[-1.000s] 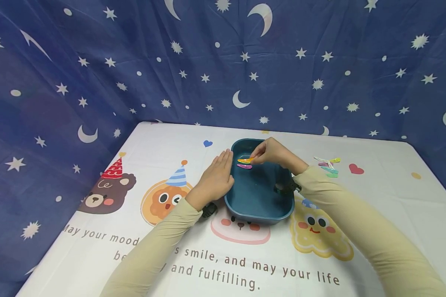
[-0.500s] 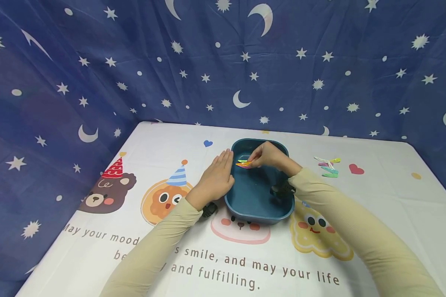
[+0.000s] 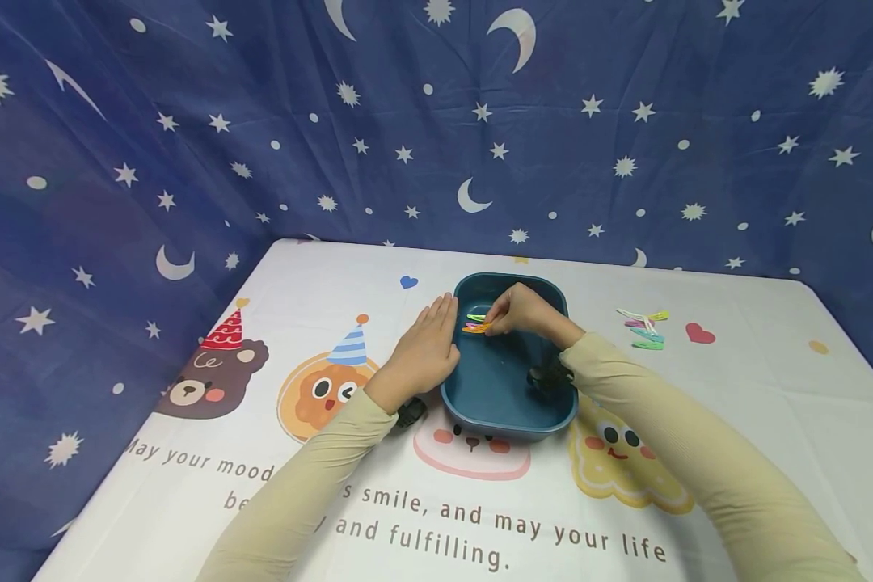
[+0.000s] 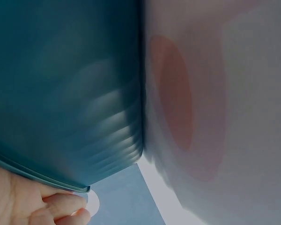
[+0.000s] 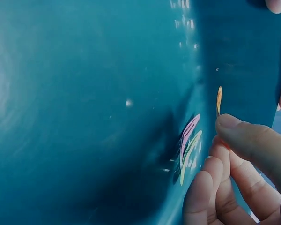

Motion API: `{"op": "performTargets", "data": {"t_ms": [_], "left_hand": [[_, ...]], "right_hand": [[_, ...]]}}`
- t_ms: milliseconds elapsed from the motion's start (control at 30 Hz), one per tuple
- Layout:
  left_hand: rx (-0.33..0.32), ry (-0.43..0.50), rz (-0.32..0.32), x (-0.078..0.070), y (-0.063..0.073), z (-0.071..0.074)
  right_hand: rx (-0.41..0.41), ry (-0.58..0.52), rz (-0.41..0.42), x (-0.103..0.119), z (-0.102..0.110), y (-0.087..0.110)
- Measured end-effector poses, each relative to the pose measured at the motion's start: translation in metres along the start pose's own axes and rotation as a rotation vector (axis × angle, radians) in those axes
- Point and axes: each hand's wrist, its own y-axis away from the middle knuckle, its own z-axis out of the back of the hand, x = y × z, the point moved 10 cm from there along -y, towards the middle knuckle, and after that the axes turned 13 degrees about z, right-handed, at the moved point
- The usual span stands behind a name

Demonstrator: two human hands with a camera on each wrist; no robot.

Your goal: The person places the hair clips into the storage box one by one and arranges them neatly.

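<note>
My right hand (image 3: pixel 518 310) reaches into a dark teal basin (image 3: pixel 509 428) and pinches an orange snap hair clip (image 5: pixel 219 99) between thumb and fingers. The clip is held above the basin's floor. Below it, near the basin's far left end, lie a pink hair clip (image 5: pixel 190 127) and a green hair clip (image 5: pixel 191 151), side by side. My left hand (image 3: pixel 423 343) rests against the basin's left rim with its fingers straight. In the left wrist view, part of that hand shows beside the rim at the lower left.
Right of the basin, a small pile of hair clips (image 3: pixel 647 335) in several colours lies on the white printed tablecloth (image 3: pixel 764 420). A blue curtain (image 3: pixel 378 105) with stars and moons hangs behind the table and along its left side.
My right hand has moved the orange hair clip slightly toward me and to the left. The green clip in the basin has come into view. The left hand stays in place.
</note>
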Motion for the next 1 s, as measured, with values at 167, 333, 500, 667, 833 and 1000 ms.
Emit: {"op": "performTargets", "data": {"t_ms": [167,333,500,667,833,1000], "left_hand": [[-0.004,0.001,-0.001,-0.0001,-0.0001,-0.0004],[-0.003,0.001,0.005,0.0001,-0.0001,-0.0003],[-0.003,0.008,0.008,0.0001,-0.0001,0.0000],[-0.009,0.013,0.006,-0.0005,0.0006,0.0012],[-0.016,0.012,0.001,-0.0012,0.0010,0.0020],[-0.018,0.013,-0.001,-0.0012,0.0008,0.0019]], "right_hand": [[0.004,0.048,0.004,0.0004,-0.0007,0.0002],[0.014,0.077,-0.018,0.0001,-0.0013,0.0014],[0.026,0.086,-0.027,-0.0013,-0.0028,0.0023],[0.033,0.094,-0.008,-0.0009,-0.0045,0.0018],[0.036,0.104,-0.006,-0.0021,-0.0058,0.0013],[0.041,0.112,-0.017,-0.0039,-0.0067,0.0006]]}}
